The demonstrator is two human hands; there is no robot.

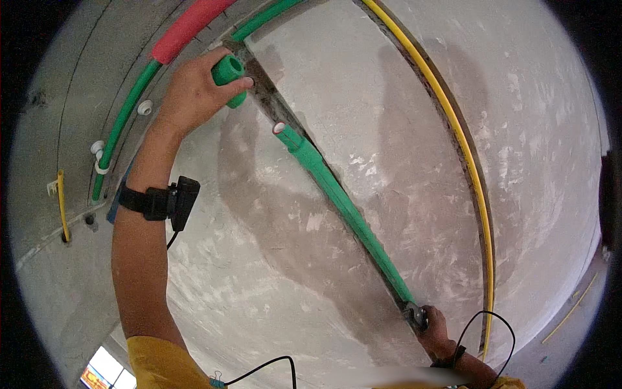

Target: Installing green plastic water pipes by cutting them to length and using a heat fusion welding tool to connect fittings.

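My left hand (194,91) is closed on a short green plastic pipe fitting (227,72) with an open round socket, held near the wall corner. Whether it is an elbow or a tee is hard to tell. Below it, a long green pipe (350,211) with a pale-lined open end and a thicker collar lies along a groove in the wall, apart from the fitting. At that pipe's lower end, my right hand (437,329) is wrapped round a dark grey metal tool (414,316) whose kind I cannot make out. The tool sits against the pipe.
A yellow conduit (463,139) runs in another groove to the right. On the left wall are a green pipe (126,117) with a red sleeve (191,29), white clips (144,107) and a short yellow conduit (63,204). Another green pipe (269,19) crosses the top.
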